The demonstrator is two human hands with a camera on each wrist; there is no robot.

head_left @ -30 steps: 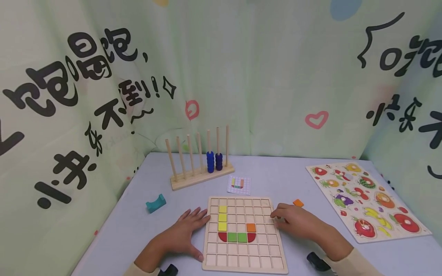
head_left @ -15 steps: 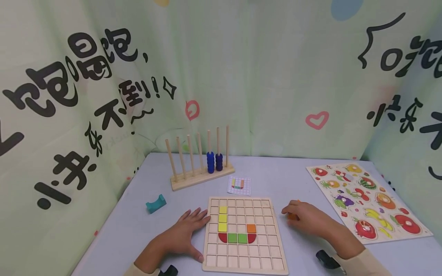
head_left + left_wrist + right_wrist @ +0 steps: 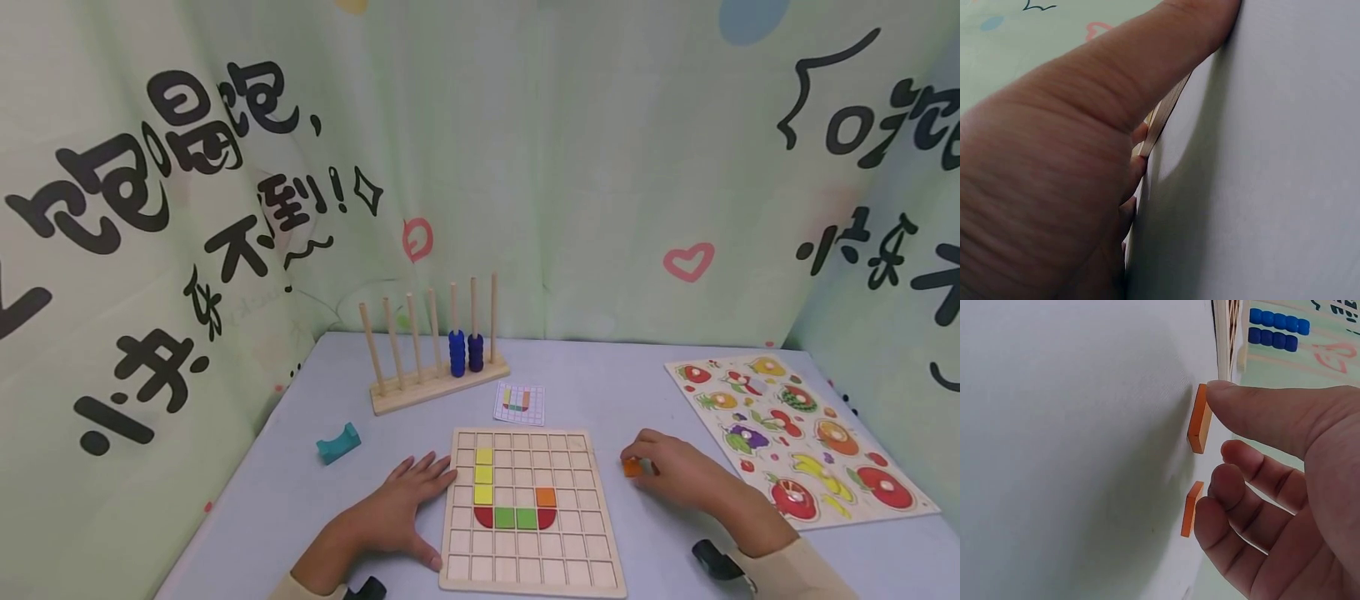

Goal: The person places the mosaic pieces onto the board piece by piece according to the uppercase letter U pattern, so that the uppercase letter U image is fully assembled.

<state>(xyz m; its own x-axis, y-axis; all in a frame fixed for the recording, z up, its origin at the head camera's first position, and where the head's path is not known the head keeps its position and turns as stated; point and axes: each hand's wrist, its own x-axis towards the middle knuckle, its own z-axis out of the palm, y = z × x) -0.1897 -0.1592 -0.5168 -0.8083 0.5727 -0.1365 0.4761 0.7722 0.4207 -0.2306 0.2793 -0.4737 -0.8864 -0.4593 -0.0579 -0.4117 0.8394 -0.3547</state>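
A wooden grid board (image 3: 517, 567) lies on the table, holding a U-shaped row of yellow, red, green and orange tiles. My left hand (image 3: 397, 508) is spread along the board's left edge, thumb near its lower corner. In the left wrist view the thumb covers most of the board. To the right of the board, my right hand (image 3: 675, 475) is over an orange square tile (image 3: 632, 467). Its thumb touches this tile (image 3: 1199, 422) on the table in the right wrist view, with the fingers loosely bent. A second orange tile (image 3: 1191, 509) lies beside the fingertips.
Behind the board are a small pattern card (image 3: 519, 404) and a wooden peg stand (image 3: 442, 385) with blue beads on two pegs. A teal curved block (image 3: 339, 443) lies left. The fruit puzzle board (image 3: 798, 437) lies right, partly behind the right forearm.
My right hand has moved right, away from the board's edge, to the orange tiles. One orange tile has come toward me and to the left. My left hand stays in place.
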